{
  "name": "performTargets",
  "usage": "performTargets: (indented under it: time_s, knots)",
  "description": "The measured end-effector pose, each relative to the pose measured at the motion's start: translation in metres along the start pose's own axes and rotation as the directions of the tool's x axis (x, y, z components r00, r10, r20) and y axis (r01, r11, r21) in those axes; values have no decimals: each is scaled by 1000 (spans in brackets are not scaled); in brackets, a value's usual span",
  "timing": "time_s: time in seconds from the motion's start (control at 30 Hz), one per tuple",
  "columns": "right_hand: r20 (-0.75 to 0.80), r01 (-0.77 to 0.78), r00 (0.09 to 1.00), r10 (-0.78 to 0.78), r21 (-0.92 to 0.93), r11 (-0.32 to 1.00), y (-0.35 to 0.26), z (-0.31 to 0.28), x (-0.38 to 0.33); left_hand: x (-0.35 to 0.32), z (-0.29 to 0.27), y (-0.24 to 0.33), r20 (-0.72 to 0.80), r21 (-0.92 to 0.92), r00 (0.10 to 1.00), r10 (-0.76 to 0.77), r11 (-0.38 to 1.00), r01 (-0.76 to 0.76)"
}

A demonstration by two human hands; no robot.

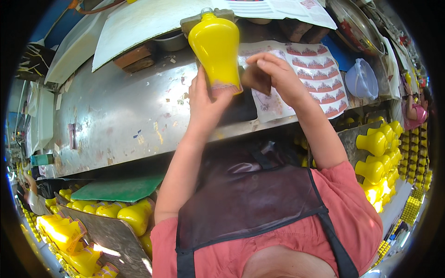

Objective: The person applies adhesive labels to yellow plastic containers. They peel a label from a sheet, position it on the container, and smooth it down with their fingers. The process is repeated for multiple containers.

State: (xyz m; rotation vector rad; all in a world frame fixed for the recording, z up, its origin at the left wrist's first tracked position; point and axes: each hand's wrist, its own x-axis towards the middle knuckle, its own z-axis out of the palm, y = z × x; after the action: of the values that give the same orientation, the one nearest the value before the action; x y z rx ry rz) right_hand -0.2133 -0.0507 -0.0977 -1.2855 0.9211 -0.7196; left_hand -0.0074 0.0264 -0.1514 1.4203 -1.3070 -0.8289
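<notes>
A glossy yellow glass bottle (214, 48) with a clear neck lies with its neck away from me, resting on a grey notched support (227, 15). A pinkish decal band (225, 88) shows around its near end. My left hand (206, 106) grips that near end, fingers along the left side and thumb at the base. Just right of the bottle, my right hand (280, 76) pinches a brown flat scraper-like piece (257, 80), blurred by motion. Under both hands is a black pad (243, 111). Beside it lies a sheet of printed decals (324, 81) in several curved strips.
The metal table (120, 116) carries paper scraps. A lavender plastic basket (361, 79) stands at right, bricks (134, 58) and a grey bowl (171, 41) at the back. Yellow bottles (378, 157) crowd both sides below; a green board (118, 185) covers some. Other people (414, 109) work farther off.
</notes>
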Motion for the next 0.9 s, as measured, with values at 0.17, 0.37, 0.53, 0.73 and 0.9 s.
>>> performTargets:
  time_s: [0.17,0.37,0.53,0.73,0.9]
  knots:
    - [185,513,810,-557,-684,519,-4,13,-4,-1,1,-4,-14,-32,1000,28,999,-28]
    - [468,673,656,-592,-718,179,-45,34,-4,-3,2,-4,-43,6,997,67,998,-67]
    - [471,545,654,-592,-836,-63,-56,50,-3,-6,3,0,-104,30,992,71,997,-68]
    - [281,395,827,-487,-906,148,-47,43,-12,-7,-3,8,-64,282,938,339,908,-309]
    - [15,263,909,-416,-796,546,-23,45,-40,-3,6,17,-39,527,910,412,782,-331]
